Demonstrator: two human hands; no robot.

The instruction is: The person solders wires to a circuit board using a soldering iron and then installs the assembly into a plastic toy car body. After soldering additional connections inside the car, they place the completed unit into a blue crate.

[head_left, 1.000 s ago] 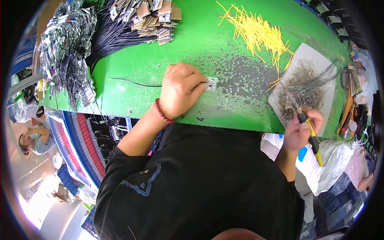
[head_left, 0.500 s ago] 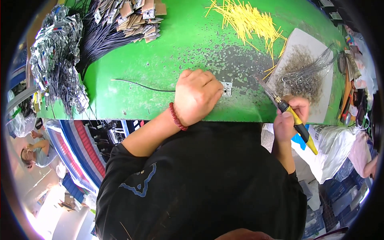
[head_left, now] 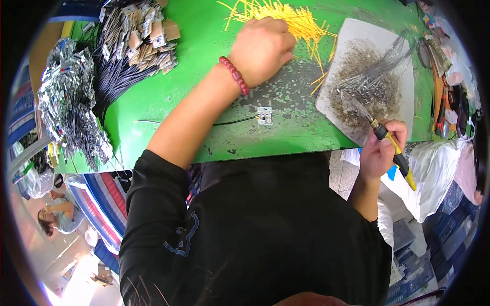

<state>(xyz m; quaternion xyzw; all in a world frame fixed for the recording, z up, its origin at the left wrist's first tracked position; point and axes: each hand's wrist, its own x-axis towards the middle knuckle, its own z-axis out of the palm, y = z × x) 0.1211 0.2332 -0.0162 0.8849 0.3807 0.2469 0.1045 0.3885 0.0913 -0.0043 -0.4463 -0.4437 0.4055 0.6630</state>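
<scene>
My left hand [head_left: 263,51], with a red bead bracelet at the wrist, is closed at the near edge of a pile of thin yellow tubes [head_left: 293,21]. Its curled fingers hide whatever they may hold. In my right hand [head_left: 380,150] is a soldering iron [head_left: 394,153] with a yellow and black handle. The iron's tip points over a pale board [head_left: 334,66] covered in grey-brown residue, with a bundle of thin silvery wire [head_left: 380,61] on it. A small white circuit board [head_left: 265,116] lies on the green table, its black wire running left beneath my left forearm.
The worn green table [head_left: 224,145] carries a stack of circuit boards with dark wires [head_left: 140,38] at the far left. Beside it hangs a silvery bundle of wired parts [head_left: 69,97] over the edge. Hand tools [head_left: 441,102] crowd the right side. Another person [head_left: 64,214] sits at lower left.
My left hand has left the small circuit board and moved away from me to the yellow tubes. The soldering iron has shifted right, its tip now over the pale board. The view has shifted slightly.
</scene>
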